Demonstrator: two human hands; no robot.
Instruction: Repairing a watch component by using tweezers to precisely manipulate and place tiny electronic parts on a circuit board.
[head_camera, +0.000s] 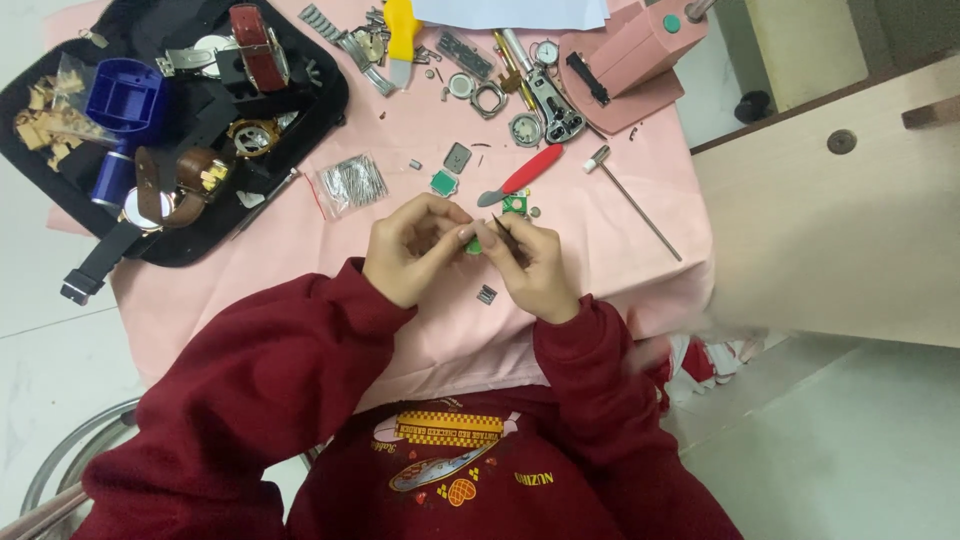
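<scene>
Pinching a small green part (474, 244) between its fingertips, the left hand (412, 250) meets the right hand (535, 268), which is closed around dark tweezers (506, 238) touching that part, just above a pink cloth (300, 250). Beyond lie a red-handled tool (522, 175) and a bag of metal pins (352, 183); farther off, a black tray (320, 110) holds watch straps.

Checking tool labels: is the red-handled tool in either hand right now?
No, the red-handled tool lies on the pink cloth beyond both hands; the right hand holds thin dark tweezers instead.
</scene>
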